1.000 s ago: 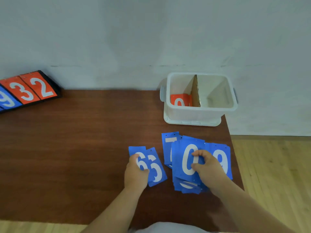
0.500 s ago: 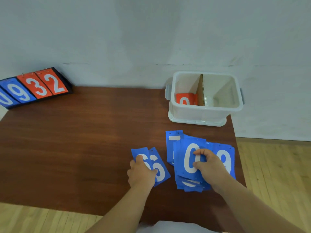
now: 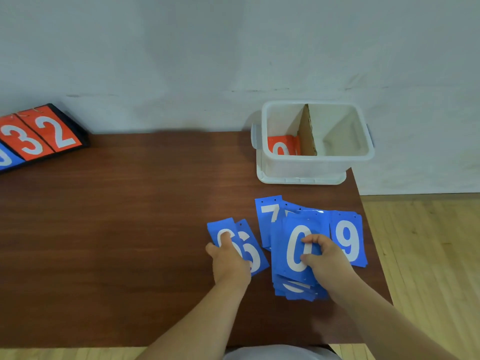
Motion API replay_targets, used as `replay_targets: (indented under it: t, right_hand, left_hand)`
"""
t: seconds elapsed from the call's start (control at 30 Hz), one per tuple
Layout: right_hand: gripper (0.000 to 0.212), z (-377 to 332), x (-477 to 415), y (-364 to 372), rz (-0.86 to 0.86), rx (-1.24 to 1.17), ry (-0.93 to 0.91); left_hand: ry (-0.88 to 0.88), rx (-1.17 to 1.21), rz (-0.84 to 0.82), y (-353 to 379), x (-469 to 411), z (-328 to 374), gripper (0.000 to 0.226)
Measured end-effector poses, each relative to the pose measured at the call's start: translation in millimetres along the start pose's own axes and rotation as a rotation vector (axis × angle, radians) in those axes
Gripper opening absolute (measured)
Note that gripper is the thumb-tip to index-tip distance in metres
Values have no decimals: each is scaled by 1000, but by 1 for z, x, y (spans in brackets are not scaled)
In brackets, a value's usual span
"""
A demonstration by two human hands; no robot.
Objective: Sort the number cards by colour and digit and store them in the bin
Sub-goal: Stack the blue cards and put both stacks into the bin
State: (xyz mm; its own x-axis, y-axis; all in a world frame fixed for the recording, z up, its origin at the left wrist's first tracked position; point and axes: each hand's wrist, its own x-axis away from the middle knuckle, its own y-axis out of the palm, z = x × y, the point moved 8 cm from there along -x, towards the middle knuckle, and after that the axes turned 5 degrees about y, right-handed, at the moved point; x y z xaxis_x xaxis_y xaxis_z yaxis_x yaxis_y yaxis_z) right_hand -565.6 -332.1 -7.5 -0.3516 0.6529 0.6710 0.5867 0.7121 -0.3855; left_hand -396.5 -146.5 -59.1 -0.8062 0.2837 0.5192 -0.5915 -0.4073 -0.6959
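Two blue 6 cards point(image 3: 255, 252) lie overlapped on the brown table point(image 3: 117, 229), and my left hand point(image 3: 228, 258) grips them from below. To their right sits a loose pile of blue cards with a blue 0 card point(image 3: 296, 245) on top; my right hand point(image 3: 324, 258) pinches this card. A blue 7 card point(image 3: 268, 211) pokes out behind the pile and a blue 9 card point(image 3: 348, 237) lies at its right. The white bin point(image 3: 311, 162) stands at the far right, split by a cardboard divider point(image 3: 307, 133). An orange 0 card point(image 3: 281, 146) rests in its left compartment.
A black scoreboard point(image 3: 39, 139) showing orange 3 and 2 and a blue digit leans at the table's far left. The table's right edge runs just beside the blue 9 card, with wooden floor point(image 3: 428, 268) beyond. The bin's right compartment holds nothing visible.
The camera view shifted slightly. Both hands stay on their cards, the left on the 6 cards and the right on the 0 card, with barely any movement.
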Motion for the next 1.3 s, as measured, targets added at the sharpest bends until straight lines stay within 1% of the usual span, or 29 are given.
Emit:
replay_targets:
  t: [0.13,0.3,0.43,0.6,0.77,0.83,0.9,0.93,1.0,1.07,1.1,1.17,1.3]
  right_hand:
    - [27,1,3,8,-4,-23,33]
    - [27,-4,4,15,1,-34,35]
    - [26,-10,1,26,0,-39,27]
    - [27,-19,-1,43,-33,-66,14]
    - [28,-24,-2,48,-28,-82,25]
    - [28,-23,-2,46,-19,-87,34]
    - [28,-21,-2,40,-2,-87,46]
    - [27,-20,-2,37,6,-85,50]
    - [27,-18,-2,32,12,-73,51]
    - [27,-17,-3,29,5,-55,46]
    - [27,-16,-4,28,-3,-43,42]
    - [27,-18,-8,26,-26,-27,29]
    - [28,-26,-17,21,-82,21,-4]
  left_hand:
    - [85,-25,-24,-3,-8,1,77]
    - [145,5,-57,-14,-21,-14,47]
    - [164,-34,-67,-36,-24,-34,43]
    - [196,62,-98,-64,-25,-48,35]
    - [241,146,-145,-67,-22,-39,31]
    - [266,172,-179,-59,-22,-31,25]
    - [295,119,-203,-48,-19,-23,18]
    - [307,39,-199,-43,-19,-22,18]
    - [297,-181,-145,-35,-16,-22,25]
    - [251,-316,-64,-33,-13,-21,39]
    - [225,-329,-37,-33,-11,-20,48]
    - [144,-298,-35,-29,-9,-17,65]
    - [-34,-158,-34,-30,-8,-17,81]
